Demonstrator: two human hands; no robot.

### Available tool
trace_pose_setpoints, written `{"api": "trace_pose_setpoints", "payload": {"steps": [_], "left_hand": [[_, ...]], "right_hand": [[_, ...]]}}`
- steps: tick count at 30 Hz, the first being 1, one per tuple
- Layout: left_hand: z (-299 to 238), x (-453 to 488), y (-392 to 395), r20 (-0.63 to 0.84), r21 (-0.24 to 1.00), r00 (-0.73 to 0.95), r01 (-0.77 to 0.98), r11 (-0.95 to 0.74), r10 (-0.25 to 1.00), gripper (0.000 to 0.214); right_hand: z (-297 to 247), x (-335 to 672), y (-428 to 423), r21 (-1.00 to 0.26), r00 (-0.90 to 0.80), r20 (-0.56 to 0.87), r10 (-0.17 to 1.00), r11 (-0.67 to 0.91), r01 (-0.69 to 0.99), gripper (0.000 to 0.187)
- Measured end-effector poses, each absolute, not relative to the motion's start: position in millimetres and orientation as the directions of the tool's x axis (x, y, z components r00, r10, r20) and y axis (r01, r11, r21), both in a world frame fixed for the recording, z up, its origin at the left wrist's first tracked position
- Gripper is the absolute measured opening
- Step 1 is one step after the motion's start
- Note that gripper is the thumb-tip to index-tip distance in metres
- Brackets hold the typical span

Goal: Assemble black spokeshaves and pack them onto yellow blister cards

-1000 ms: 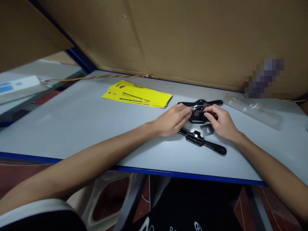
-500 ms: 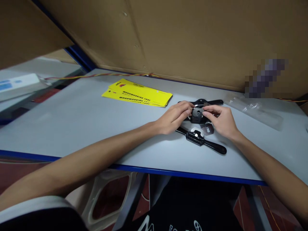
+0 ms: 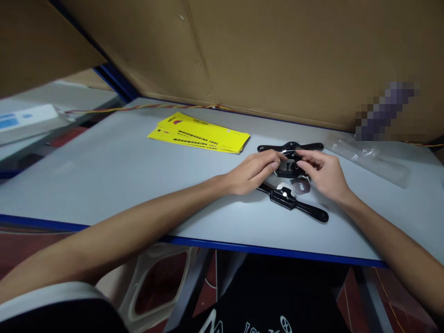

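Observation:
My left hand (image 3: 255, 171) and my right hand (image 3: 321, 172) meet over a small black metal part (image 3: 288, 167) on the grey table (image 3: 121, 171), and both pinch it from opposite sides. Just in front of it lies a black spokeshave (image 3: 291, 202) with two handles, its near handle pointing right. A second black spokeshave (image 3: 289, 147) lies just behind my fingers. A small flat metal blade (image 3: 301, 186) rests under my right palm.
Yellow printed cards (image 3: 199, 133) are stacked at the back left of the tools. A clear plastic bag (image 3: 369, 157) lies at the back right. Cardboard panels (image 3: 277, 55) wall the back, with a twisted wire (image 3: 145, 107) along their foot. The table's blue front edge (image 3: 260, 250) is close.
Both hands stay pinched on the small black part, which has turned slightly between the fingers. The view has shifted a little; the spokeshaves have not moved.

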State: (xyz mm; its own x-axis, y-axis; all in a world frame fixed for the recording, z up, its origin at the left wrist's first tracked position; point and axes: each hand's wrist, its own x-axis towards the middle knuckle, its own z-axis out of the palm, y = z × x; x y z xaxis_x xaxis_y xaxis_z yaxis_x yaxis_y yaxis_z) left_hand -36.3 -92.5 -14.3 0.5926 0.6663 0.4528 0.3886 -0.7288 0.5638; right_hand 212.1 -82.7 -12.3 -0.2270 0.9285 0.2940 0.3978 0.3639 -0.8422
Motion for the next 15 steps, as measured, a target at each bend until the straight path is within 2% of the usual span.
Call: {"api": "trace_pose_setpoints", "payload": {"steps": [3,6,10,15], "left_hand": [[-15.6,-36.4,-91.4,0.487,0.544,0.585,0.377,-0.749,0.648,0.026],[-16.8,-36.7,-89.8,0.518,0.531,0.556,0.387,-0.754,0.650,0.027],[-17.5,-36.6,-87.8,0.550,0.509,0.489,0.447,-0.736,0.677,0.031],[-19.1,-35.0,-85.6,0.586,0.483,0.429,0.496,-0.722,0.687,0.027]], "right_hand": [[-8.5,210.1,-84.0,-0.910,-0.233,0.235,0.944,0.298,0.288,0.025],[-4.2,207.2,-87.0,-0.927,-0.266,0.216,0.939,0.283,0.246,0.019],[-0.6,204.1,-90.1,-0.863,-0.289,0.272,0.918,0.366,0.349,0.009],[-3.6,204.1,-88.1,-0.809,-0.273,0.303,0.913,0.398,0.432,0.008]]}}
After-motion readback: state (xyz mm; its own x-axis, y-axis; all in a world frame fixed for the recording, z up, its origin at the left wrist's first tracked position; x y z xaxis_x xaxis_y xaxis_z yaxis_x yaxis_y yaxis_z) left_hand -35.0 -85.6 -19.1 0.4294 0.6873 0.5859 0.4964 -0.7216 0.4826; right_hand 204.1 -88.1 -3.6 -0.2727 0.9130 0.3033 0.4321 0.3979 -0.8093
